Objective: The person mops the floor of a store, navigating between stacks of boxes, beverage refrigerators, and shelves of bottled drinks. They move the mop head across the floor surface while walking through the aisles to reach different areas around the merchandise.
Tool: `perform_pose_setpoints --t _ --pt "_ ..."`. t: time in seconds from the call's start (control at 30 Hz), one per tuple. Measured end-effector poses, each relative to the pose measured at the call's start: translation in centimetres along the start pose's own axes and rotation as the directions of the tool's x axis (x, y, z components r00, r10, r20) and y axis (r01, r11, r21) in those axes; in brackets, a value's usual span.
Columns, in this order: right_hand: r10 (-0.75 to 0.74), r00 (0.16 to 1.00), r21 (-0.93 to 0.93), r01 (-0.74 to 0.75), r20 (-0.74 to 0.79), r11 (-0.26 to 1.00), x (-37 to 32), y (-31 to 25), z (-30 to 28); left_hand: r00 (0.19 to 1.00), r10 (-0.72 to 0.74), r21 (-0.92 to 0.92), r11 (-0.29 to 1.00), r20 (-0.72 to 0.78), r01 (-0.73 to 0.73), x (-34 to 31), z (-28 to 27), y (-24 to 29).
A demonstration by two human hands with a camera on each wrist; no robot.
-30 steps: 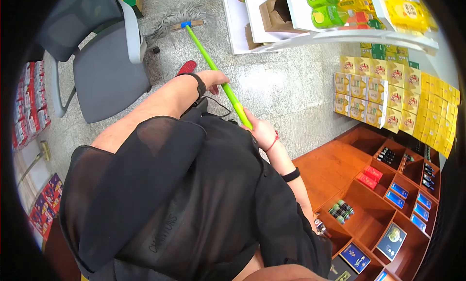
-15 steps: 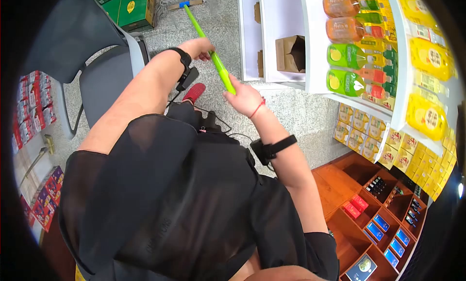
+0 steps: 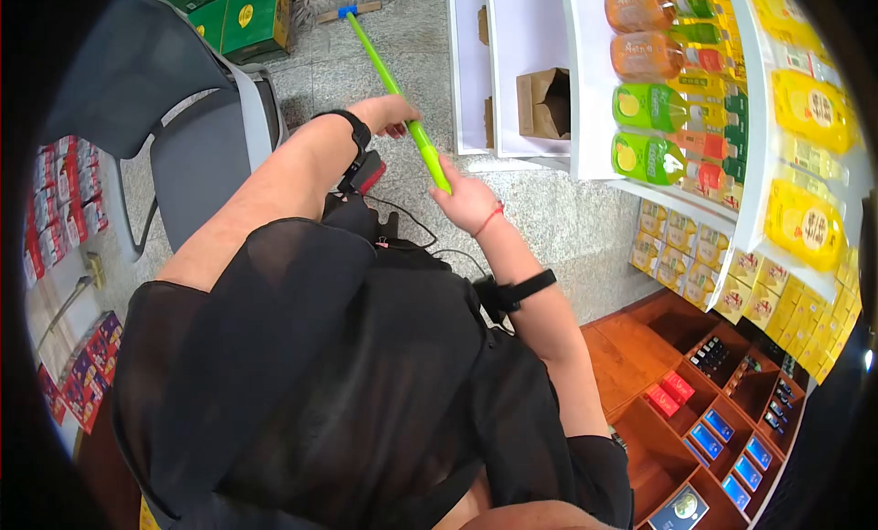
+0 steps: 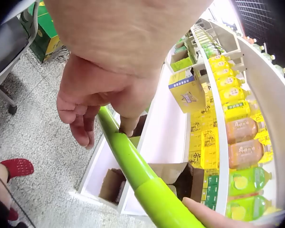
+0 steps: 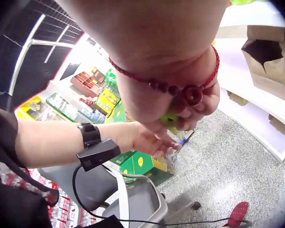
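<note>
A mop with a bright green handle (image 3: 373, 56) slopes away from the body in the head view. Its grey string head (image 3: 320, 1) lies on the floor, below a wooden bar with a blue clamp. My left hand (image 3: 386, 115) holds the handle partway along, thumb against it and fingers loosely bent, as the left wrist view shows (image 4: 104, 95). Nearer the body, my right hand (image 3: 468, 204) grips the handle's upper end. In the right wrist view the fingers of that hand (image 5: 197, 111) curl round the green end, below a red bead bracelet.
A grey office chair (image 3: 206, 155) stands left, green boxes (image 3: 256, 22) behind it. White shelving (image 3: 585, 91) with bottles and an open paper bag (image 3: 541, 105) rises right. Yellow cartons (image 3: 681, 242) and a wooden cabinet (image 3: 631, 356) are lower right. A cable (image 5: 180, 221) hangs near a red shoe (image 5: 239, 212).
The view has shifted since a second ago, bringing more shelving in. Over the last half second both hands have moved slightly back toward the body, while the mop head has barely moved.
</note>
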State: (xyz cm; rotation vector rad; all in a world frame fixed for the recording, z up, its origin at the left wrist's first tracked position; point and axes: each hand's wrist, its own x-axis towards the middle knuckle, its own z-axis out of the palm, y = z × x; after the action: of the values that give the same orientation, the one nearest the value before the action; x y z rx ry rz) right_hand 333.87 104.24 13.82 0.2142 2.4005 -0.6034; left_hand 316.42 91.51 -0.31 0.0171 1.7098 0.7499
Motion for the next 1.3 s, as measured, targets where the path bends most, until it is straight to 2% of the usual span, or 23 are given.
perform_pose_setpoints --t 0.1,0.13,0.27,0.33,0.37,0.5,0.53,0.6,0.7,0.73,0.87,0.97,1.03,1.2,1.23,1.3 --pt "-0.071 0.994 0.035 0.074 -0.08 0.997 -5.4 2.6 2.5 0.985 -0.009 -0.021 1.0 0.171 0.012 -0.7 4.7 -1.3" --pt "-0.113 0.987 0.052 0.12 -0.116 0.991 -7.6 3.4 3.1 0.985 -0.005 -0.024 1.0 0.172 0.009 -2.1 6.6 -1.5" --pt "-0.132 0.985 0.051 0.139 -0.113 0.989 -16.0 6.3 6.2 0.951 -0.099 0.165 0.985 0.295 0.051 -5.8 13.0 -1.7" --pt "-0.055 0.996 0.042 0.058 -0.073 0.997 -20.2 7.5 7.7 0.922 -0.189 0.467 0.884 0.338 0.01 -9.0 15.9 -0.8" --pt "-0.037 0.997 0.059 0.041 -0.064 0.997 -21.9 8.2 8.1 0.89 -0.213 0.538 0.842 0.404 -0.043 -7.4 17.4 -1.4" --pt "0.056 0.996 0.142 -0.045 -0.076 0.989 -27.5 9.2 8.1 0.875 -0.269 0.604 0.796 0.403 -0.033 -11.5 21.7 0.4" --pt "0.074 0.993 0.158 -0.059 -0.095 0.986 -28.3 9.3 7.8 0.877 -0.265 0.604 0.796 0.4 -0.035 -10.8 22.4 0.2" --pt "0.108 0.989 0.183 -0.088 -0.101 0.979 -29.4 9.1 7.3 0.812 -0.237 0.555 0.822 0.534 -0.125 -8.9 23.8 -0.3" --pt "0.139 0.98 0.202 -0.108 -0.144 0.973 -29.7 9.5 8.0 0.81 -0.286 0.579 0.812 0.512 -0.08 -7.8 24.5 -0.2" --pt "0.136 0.974 0.196 -0.099 -0.184 0.976 -29.5 9.7 8.3 0.813 -0.31 0.588 0.807 0.493 -0.049 -7.3 24.6 -0.2" --pt "0.123 0.976 0.237 -0.078 -0.18 0.968 -27.8 9.9 7.5 0.838 -0.274 0.533 0.846 0.472 -0.023 -6.4 23.1 -0.1" --pt "0.107 0.976 0.206 -0.067 -0.187 0.976 -25.1 9.6 6.1 0.841 -0.231 0.52 0.851 0.489 -0.068 -5.6 20.6 0.9" --pt "0.113 0.984 0.136 -0.094 -0.135 0.986 -22.4 9.3 5.1 0.884 -0.197 0.485 0.874 0.423 -0.038 -4.9 18.5 1.5" --pt "0.04 0.986 0.171 -0.012 -0.162 0.985 -12.5 8.2 1.2 0.928 -0.113 0.421 0.906 0.354 -0.05 -0.7 10.0 4.1" --pt "0.002 0.982 0.174 0.031 -0.189 0.984 -10.0 7.7 0.3 0.954 -0.065 0.382 0.923 0.292 -0.054 -0.3 7.7 4.9" --pt "0.012 0.99 0.172 0.013 -0.141 0.985 -4.9 6.1 -1.8 0.986 0.013 0.335 0.94 0.167 -0.069 1.3 3.6 5.3"
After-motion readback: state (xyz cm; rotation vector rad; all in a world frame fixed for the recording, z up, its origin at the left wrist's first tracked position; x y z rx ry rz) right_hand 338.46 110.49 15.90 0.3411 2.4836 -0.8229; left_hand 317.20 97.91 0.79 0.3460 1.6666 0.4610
